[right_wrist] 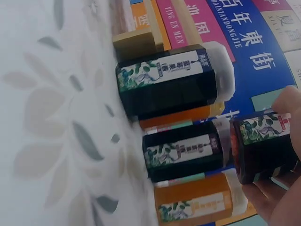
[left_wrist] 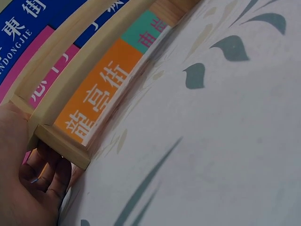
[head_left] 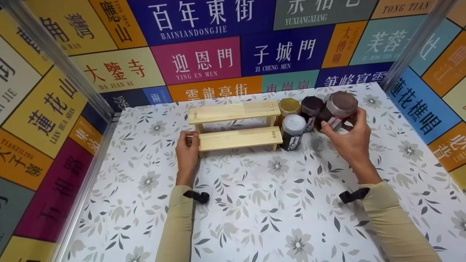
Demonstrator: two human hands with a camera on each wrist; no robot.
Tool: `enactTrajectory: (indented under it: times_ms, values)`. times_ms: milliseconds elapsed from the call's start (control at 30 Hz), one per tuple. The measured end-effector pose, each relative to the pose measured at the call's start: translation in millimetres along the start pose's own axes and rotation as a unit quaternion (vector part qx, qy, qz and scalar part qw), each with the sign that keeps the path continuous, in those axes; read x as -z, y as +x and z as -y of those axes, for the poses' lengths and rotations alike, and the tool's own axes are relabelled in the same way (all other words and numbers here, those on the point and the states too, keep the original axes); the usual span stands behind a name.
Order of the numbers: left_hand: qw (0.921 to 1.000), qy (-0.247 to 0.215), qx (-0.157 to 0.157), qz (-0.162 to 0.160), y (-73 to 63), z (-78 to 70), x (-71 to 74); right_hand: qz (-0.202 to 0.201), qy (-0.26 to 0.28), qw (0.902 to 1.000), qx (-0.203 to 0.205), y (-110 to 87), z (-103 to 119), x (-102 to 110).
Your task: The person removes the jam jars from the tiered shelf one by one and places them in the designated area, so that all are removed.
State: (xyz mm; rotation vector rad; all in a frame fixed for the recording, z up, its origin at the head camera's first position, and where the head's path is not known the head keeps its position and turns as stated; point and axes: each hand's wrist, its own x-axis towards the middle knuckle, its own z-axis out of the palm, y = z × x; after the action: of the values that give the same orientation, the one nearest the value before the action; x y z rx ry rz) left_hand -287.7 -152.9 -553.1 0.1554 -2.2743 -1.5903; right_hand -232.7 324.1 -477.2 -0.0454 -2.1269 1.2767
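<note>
My left hand is at the left end of a two-step wooden stand, gripping its lower step. In the left wrist view the curled fingers sit beside the end leg. My right hand holds a dark faceted jar with a brownish lid, raised off the table and tilted. Below and left of it stand a dark jar with a purple lid, a dark jar with a white lid and an amber jar with a yellow lid. An orange jar shows in the right wrist view.
The table has a white cover with grey flowers and leaves. Behind and at both sides rise panels of coloured blocks with Chinese lettering. Metal posts stand at the corners. Each sleeve has a black strap at the cuff.
</note>
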Motion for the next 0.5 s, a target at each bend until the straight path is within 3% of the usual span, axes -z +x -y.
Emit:
enactTrajectory:
  times_ms: [167,300,500]
  values:
    - [1.0000,0.001,0.002,0.002,1.6,0.9,-0.1,0.058,-0.015,0.9975,-0.038,-7.0,-11,5]
    - [1.0000,0.003,0.007,-0.002,0.9,1.1,-0.4,0.121,-0.026,0.9890,-0.081,-10.7,-21,0]
    - [0.9999,0.001,0.011,0.001,-0.2,0.7,-1.4,0.188,-0.043,0.9761,-0.100,-14.8,-37,-12]
